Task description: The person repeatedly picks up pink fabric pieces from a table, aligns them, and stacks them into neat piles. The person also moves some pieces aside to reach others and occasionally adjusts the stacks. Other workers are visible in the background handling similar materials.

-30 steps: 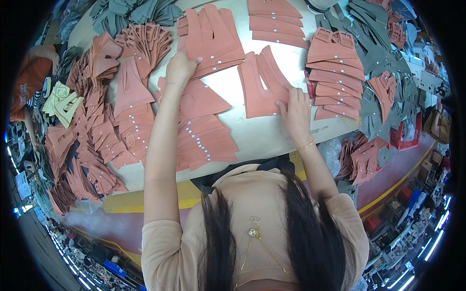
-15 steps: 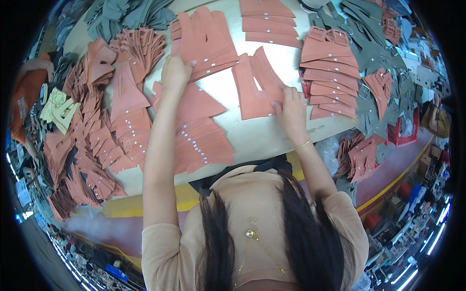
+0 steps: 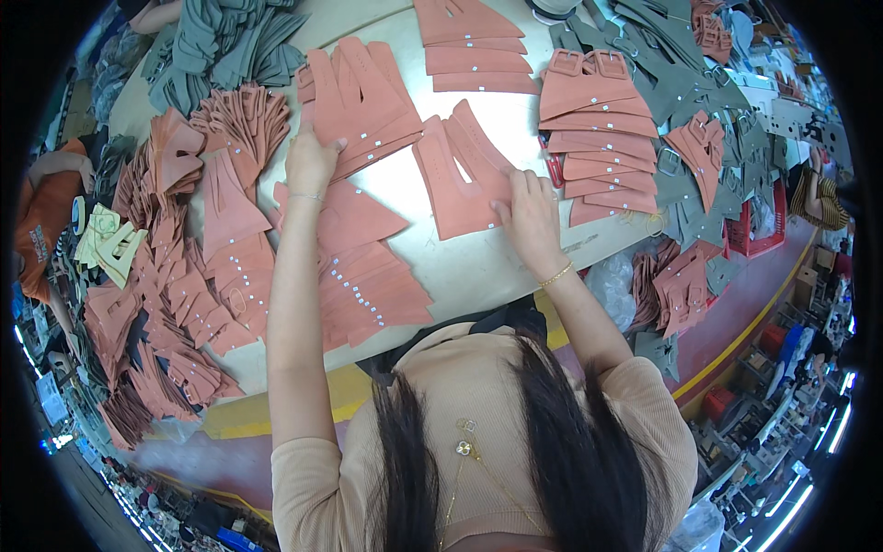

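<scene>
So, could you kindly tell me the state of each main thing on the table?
Pink stack, slightly fanned
Slotted pink piece, lying flat
Left hand, touching the pink stack
Right hand, touching the slotted pink piece
Buckled pink pieces, overlapping
Grey-green pieces, heaped

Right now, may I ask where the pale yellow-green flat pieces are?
In the head view, the yellow-green pieces lie far left, beside coral pieces, left of the left hand.
</scene>
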A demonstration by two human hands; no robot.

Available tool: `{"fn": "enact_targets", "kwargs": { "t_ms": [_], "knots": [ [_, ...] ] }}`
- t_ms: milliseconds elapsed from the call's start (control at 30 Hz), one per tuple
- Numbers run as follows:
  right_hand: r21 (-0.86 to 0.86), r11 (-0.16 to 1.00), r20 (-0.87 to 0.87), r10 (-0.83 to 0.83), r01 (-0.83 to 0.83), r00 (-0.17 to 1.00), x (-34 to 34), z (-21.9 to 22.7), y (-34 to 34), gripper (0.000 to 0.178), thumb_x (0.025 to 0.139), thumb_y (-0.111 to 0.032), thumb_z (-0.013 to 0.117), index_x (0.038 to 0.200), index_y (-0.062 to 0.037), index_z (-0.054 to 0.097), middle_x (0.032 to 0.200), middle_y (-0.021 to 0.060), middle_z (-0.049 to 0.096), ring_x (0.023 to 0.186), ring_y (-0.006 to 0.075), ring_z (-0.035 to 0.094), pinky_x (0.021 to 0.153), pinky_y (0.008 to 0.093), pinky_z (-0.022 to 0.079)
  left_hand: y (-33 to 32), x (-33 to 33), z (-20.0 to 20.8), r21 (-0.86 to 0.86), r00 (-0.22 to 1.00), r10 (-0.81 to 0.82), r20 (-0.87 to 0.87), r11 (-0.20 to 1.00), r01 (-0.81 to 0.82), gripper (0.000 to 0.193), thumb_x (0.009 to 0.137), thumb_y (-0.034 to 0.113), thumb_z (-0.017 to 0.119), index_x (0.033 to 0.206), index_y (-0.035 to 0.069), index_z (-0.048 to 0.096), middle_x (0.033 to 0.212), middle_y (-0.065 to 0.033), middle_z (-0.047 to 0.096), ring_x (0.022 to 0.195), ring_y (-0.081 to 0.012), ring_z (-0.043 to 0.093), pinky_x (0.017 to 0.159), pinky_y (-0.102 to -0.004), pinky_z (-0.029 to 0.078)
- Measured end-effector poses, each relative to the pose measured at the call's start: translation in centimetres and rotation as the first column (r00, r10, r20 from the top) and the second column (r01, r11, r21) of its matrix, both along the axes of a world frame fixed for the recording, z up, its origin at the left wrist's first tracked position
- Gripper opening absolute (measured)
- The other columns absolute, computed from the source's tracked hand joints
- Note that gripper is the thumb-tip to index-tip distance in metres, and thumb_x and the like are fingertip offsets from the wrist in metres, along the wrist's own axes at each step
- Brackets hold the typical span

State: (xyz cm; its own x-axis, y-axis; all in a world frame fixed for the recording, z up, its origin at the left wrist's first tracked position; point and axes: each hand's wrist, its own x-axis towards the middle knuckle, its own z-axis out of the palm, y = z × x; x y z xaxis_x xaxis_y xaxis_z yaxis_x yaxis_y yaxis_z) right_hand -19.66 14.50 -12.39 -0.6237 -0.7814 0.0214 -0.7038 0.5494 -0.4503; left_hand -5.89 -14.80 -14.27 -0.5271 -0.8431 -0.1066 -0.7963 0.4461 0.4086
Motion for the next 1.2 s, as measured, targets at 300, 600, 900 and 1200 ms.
{"fn": "enact_targets", "kwargs": {
  "t_ms": [300, 600, 900, 1200],
  "knots": [
    [0.028, 0.996, 0.278, 0.077, -0.089, 0.957, -2.4, 0.7, 0.1, 0.031, 0.079, -0.002, 0.060, 0.109, -0.0012, 0.053, 0.099, 0.0173, 0.057, 0.095, 0.0360, 0.058, 0.082, 0.0438, 0.048, -0.4, 0.2, 0.6, 0.127, 0.997, -0.016, -0.072, 0.992, 0.025, 0.046, 0.072, 0.024, 0.078, 0.106, -0.004, 0.062, 0.100, -0.0228, 0.067, 0.095, -0.0368, 0.064, 0.082, -0.0424, 0.049],
    [-0.042, 0.998, 0.026, 0.039, -0.038, 0.999, -6.9, 1.3, -3.5, 0.026, 0.085, -0.012, 0.059, 0.107, 0.0022, 0.062, 0.096, 0.0204, 0.059, 0.086, 0.0359, 0.060, 0.080, 0.0430, 0.048, -0.7, 0.2, 0.2, 0.138, 1.000, 0.014, -0.024, 0.990, -0.011, 0.044, 0.072, 0.026, 0.077, 0.104, -0.002, 0.063, 0.098, -0.0218, 0.067, 0.095, -0.0363, 0.064, 0.080, -0.0418, 0.050],
    [0.017, 0.999, -0.282, -0.037, 0.044, 0.959, -17.2, -1.0, -11.7, 0.021, 0.082, -0.013, 0.057, 0.092, 0.0042, 0.065, 0.095, 0.0273, 0.063, 0.091, 0.0385, 0.062, 0.080, 0.0437, 0.051, -0.3, 0.1, 0.7, 0.086, 1.000, 0.000, -0.022, 0.996, 0.002, 0.044, 0.073, 0.026, 0.077, 0.105, -0.001, 0.063, 0.100, -0.0222, 0.067, 0.096, -0.0363, 0.064, 0.081, -0.0434, 0.049],
    [0.086, 0.950, -0.304, -0.262, 0.300, 0.916, -15.5, -3.7, -14.7, 0.043, 0.078, -0.030, 0.071, 0.104, 0.0014, 0.059, 0.102, 0.0242, 0.062, 0.093, 0.0370, 0.064, 0.078, 0.0431, 0.053, -0.7, -0.1, 0.8, 0.140, 0.999, 0.009, 0.039, 0.990, -0.014, 0.045, 0.073, 0.026, 0.077, 0.104, -0.003, 0.062, 0.100, -0.0229, 0.067, 0.096, -0.0374, 0.064, 0.081, -0.0435, 0.049]
  ]
}}
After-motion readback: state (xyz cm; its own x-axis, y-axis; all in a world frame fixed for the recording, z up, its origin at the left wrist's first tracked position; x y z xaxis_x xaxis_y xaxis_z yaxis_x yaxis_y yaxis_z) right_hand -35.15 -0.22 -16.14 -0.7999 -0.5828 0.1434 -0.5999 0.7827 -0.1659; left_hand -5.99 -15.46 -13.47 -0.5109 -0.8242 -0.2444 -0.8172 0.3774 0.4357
